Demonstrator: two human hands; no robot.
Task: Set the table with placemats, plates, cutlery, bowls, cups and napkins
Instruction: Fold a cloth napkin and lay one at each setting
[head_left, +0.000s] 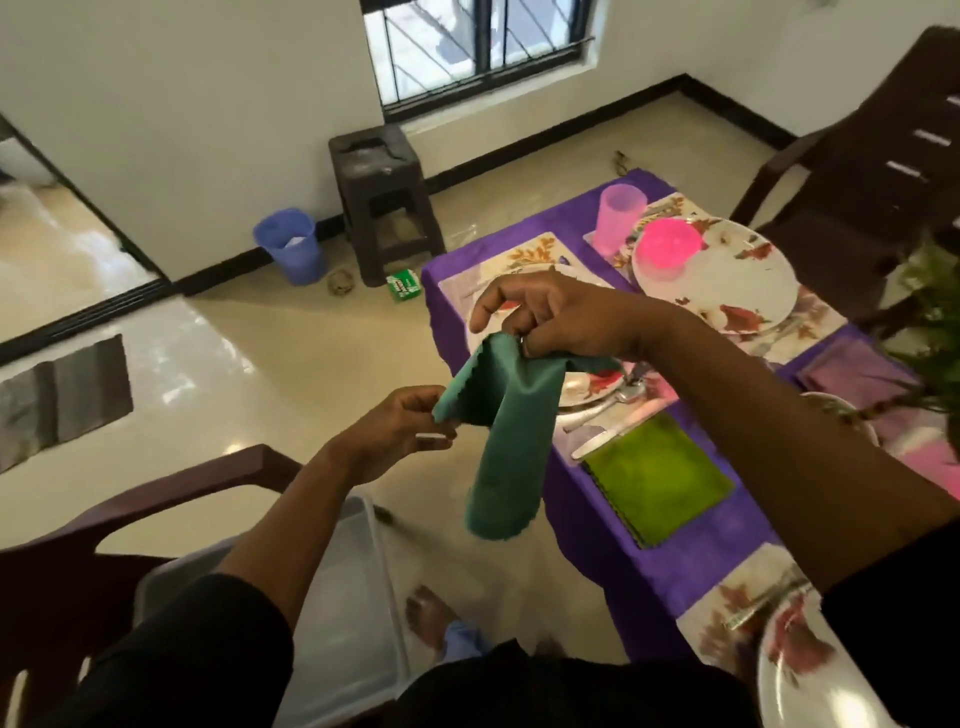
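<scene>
Napkin (498, 436) (teal, soft, light, floppy) hangs off the bench (649, 566) edge, left of the lime napkin (657, 475), w/ both grips pinching its top edge: left hand (400, 431), right hand (550, 317); best held by corners.

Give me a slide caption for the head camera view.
Both hands, left and right, hold a dark green napkin beside a purple-clothed table.
</scene>
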